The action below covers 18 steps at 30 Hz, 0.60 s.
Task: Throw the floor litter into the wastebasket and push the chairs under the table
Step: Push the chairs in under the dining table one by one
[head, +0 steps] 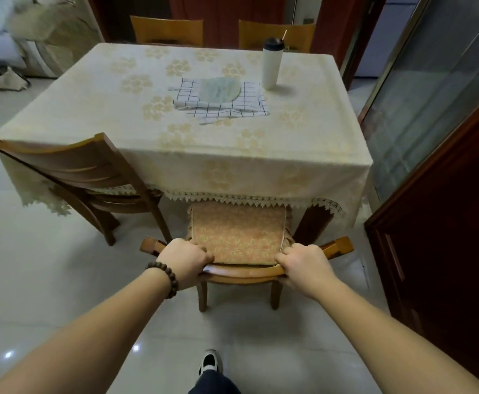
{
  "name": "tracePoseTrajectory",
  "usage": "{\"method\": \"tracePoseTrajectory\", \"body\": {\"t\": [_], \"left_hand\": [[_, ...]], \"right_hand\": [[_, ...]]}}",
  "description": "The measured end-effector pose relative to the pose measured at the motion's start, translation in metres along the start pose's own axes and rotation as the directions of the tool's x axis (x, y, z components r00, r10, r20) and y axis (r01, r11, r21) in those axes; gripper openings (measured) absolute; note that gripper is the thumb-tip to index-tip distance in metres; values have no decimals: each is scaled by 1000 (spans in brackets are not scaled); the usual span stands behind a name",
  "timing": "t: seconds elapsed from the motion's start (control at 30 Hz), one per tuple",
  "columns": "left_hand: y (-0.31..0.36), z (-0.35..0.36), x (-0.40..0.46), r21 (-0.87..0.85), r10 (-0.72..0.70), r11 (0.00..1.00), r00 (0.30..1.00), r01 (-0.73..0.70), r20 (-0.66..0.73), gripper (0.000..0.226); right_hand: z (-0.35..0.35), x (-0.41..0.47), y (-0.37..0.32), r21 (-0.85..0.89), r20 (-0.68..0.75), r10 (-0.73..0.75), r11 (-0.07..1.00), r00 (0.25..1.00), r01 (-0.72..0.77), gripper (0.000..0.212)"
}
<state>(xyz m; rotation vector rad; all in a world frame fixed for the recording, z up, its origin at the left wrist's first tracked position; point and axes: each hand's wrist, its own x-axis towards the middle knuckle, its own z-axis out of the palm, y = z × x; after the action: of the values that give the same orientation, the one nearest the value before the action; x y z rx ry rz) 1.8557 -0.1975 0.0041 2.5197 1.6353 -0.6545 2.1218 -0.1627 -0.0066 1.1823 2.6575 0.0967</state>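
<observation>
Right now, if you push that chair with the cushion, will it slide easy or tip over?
The chair probably slides fairly easily, since the floor is glossy tile. Tipping looks unlikely: the left hand and right hand grip the backrest on both sides, though pushing that high could rock it. The cushion looks loose and may shift.

The table point(119, 89) bears a checked cloth point(221, 105), a tumbler point(272, 66) and perhaps a mat point(220, 89).
</observation>
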Motion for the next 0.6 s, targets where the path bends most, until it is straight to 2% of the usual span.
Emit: {"method": "tracePoseTrajectory", "body": {"t": [0.2,0.33,0.6], "left_hand": [[-77,-11,46,-3,66,998,997,-66,-49,32],[-118,-14,71,5,94,996,992,-94,-81,31],[-145,-18,115,-23,91,995,989,-94,-113,42]], "right_hand": [[-11,64,-7,51,-6,137,989,991,-136,41],[-17,104,-8,90,-3,163,983,987,-163,31],[-26,145,27,109,38,136,984,990,-139,35]]}}
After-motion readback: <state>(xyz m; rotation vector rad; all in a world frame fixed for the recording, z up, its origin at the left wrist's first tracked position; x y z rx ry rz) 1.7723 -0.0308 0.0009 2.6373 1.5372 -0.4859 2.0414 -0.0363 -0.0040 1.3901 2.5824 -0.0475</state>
